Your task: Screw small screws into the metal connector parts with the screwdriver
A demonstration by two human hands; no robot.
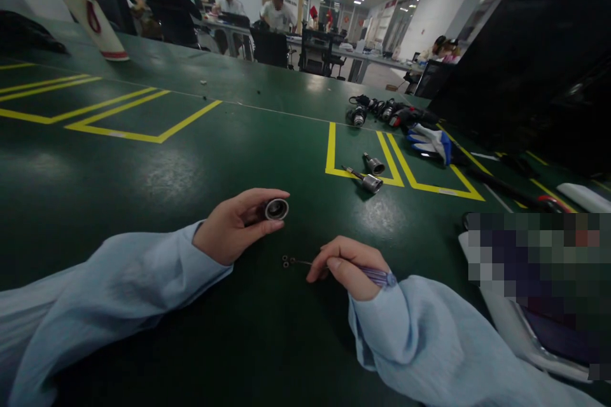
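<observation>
- The metal cup (277,209), the landmark here, is above the desk (191,178), its round open end turned toward the wearer.
- The left hand (243,219) is at the cup's left, thumb and fingers clamped on its sides.
- The right hand (351,264) is to the right of the cup and nearer the wearer, its fingers closed around a thin-shafted tool (377,276) with a purplish striped handle.
- Three small rings (285,264) lie clustered on the desk, just nearer the wearer than the cup. The tool's tip is at the rightmost one; whether they touch, I cannot tell.
- Two metal fittings (372,184) lie beyond the cup and to its right, close together near yellow tape (331,149).
- Farther off in that direction are a blue-and-white glove (432,141) and a jumble of dark gear (357,116).
- Well beyond the cup, several people sit at other tables.
</observation>
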